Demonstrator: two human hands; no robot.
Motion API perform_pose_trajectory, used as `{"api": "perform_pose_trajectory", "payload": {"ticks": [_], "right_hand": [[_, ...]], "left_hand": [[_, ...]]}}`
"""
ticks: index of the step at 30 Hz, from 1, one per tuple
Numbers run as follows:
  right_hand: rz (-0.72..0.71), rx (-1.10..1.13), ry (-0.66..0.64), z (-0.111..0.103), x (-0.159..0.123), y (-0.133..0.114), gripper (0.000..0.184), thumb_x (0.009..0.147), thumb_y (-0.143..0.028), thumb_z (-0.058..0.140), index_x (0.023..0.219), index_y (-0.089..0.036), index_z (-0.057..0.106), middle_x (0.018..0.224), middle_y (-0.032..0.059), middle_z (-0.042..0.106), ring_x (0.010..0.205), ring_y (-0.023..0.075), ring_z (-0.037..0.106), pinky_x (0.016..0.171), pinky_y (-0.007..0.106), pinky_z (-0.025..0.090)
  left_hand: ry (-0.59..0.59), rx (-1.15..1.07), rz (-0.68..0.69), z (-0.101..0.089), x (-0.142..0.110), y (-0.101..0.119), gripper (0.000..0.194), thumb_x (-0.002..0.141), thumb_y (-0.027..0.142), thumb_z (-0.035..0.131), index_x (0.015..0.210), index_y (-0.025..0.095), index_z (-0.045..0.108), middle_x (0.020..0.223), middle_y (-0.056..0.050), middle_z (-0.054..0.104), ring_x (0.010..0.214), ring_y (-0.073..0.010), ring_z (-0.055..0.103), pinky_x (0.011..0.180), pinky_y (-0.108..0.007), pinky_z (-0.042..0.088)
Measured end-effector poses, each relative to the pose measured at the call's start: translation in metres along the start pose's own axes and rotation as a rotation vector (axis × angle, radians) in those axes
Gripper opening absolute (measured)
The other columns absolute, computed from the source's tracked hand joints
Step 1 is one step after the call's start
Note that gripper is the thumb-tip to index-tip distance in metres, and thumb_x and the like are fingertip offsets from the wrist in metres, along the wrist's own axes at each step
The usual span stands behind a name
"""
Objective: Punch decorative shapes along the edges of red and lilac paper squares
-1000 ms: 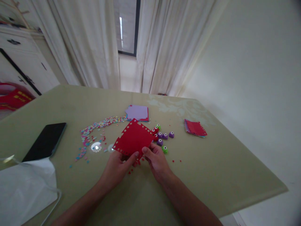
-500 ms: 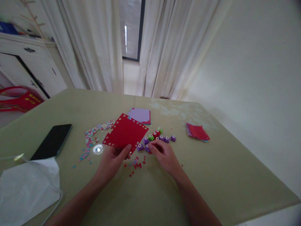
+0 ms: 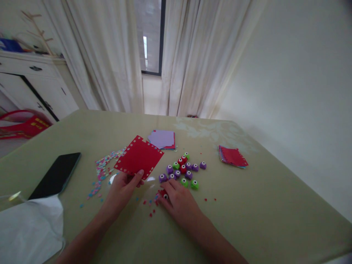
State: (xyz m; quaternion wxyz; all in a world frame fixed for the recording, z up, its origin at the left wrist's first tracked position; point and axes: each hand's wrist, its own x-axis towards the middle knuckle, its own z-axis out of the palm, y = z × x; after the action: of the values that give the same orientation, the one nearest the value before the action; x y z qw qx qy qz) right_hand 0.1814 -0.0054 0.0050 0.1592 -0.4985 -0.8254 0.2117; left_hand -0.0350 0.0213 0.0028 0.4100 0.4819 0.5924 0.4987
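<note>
My left hand (image 3: 125,189) pinches the lower corner of a red paper sheet (image 3: 140,157), thumb on top. Small flower-shaped holes line the sheet's edges. My right hand (image 3: 178,200) is low over the table, its thumb and fingers closed around a small red paper punch (image 3: 165,196) with a white button; the fingers partly cover it. Just beyond that hand stand several more little punches: a purple punch (image 3: 162,178), a green punch (image 3: 194,184) and a red punch (image 3: 183,168) among them. Tiny red and blue paper cutouts (image 3: 145,202) lie between my hands.
Pastel cutouts (image 3: 101,165) are strewn left of the sheet. Farther back sits a stack of lilac paper (image 3: 162,139); a red-topped paper stack (image 3: 233,157) lies to the right. On the left are a black phone (image 3: 56,176) and a white face mask (image 3: 33,229).
My right hand has moved nearer to me and left, from the purple punches onto a red one. Two green punches now show. The left hand and sheet sit slightly farther left.
</note>
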Motion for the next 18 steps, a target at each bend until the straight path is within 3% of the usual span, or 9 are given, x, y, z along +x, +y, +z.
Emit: {"api": "perform_pose_trajectory", "payload": {"ticks": [4, 7, 10, 14, 18], "right_hand": [[-0.037, 0.027, 0.104, 0.003, 0.005, 0.010, 0.025, 0.097, -0.018, 0.068, 0.122, -0.015, 0.068, 0.122, 0.0133, 0.068, 0.115, 0.0294, 0.064, 0.103, 0.043, 0.052], [-0.073, 0.065, 0.228, 0.004, 0.008, 0.018, 0.034, 0.095, -0.009, 0.065, 0.128, -0.016, 0.066, 0.129, 0.0145, 0.065, 0.122, 0.0288, 0.060, 0.109, 0.044, 0.049], [-0.083, 0.193, 0.341, 0.002, 0.010, 0.021, 0.028, 0.097, -0.015, 0.065, 0.125, -0.019, 0.068, 0.122, 0.0123, 0.068, 0.115, 0.0272, 0.063, 0.104, 0.042, 0.051], [0.040, 0.597, 0.426, -0.003, 0.013, 0.015, 0.036, 0.093, -0.038, 0.074, 0.125, -0.020, 0.068, 0.111, 0.0089, 0.074, 0.092, 0.0226, 0.069, 0.085, 0.036, 0.056], [0.112, 1.092, 0.325, -0.004, 0.021, 0.008, 0.039, 0.084, -0.050, 0.078, 0.105, -0.018, 0.076, 0.096, 0.0063, 0.079, 0.083, 0.0230, 0.072, 0.076, 0.035, 0.058]], "left_hand": [[-0.012, -0.031, -0.015, 0.001, 0.006, -0.006, 0.044, 0.073, 0.062, 0.079, 0.075, 0.019, 0.068, 0.061, -0.002, 0.072, 0.059, -0.0210, 0.067, 0.058, -0.030, 0.052], [-0.027, -0.028, -0.007, 0.001, 0.008, -0.009, 0.044, 0.073, 0.062, 0.078, 0.074, 0.019, 0.068, 0.062, -0.003, 0.073, 0.059, -0.0217, 0.067, 0.059, -0.031, 0.052], [-0.039, -0.026, 0.028, 0.000, 0.004, -0.007, 0.040, 0.076, 0.058, 0.078, 0.075, 0.019, 0.069, 0.064, -0.003, 0.073, 0.061, -0.0215, 0.068, 0.060, -0.031, 0.052], [-0.106, -0.026, 0.058, 0.005, -0.007, -0.002, 0.037, 0.080, 0.055, 0.077, 0.079, 0.019, 0.069, 0.067, -0.002, 0.074, 0.065, -0.0217, 0.069, 0.061, -0.029, 0.053], [-0.321, -0.024, 0.060, 0.018, -0.023, 0.002, 0.036, 0.084, 0.053, 0.076, 0.092, 0.018, 0.071, 0.079, -0.006, 0.079, 0.071, -0.0237, 0.073, 0.063, -0.031, 0.055]]}}
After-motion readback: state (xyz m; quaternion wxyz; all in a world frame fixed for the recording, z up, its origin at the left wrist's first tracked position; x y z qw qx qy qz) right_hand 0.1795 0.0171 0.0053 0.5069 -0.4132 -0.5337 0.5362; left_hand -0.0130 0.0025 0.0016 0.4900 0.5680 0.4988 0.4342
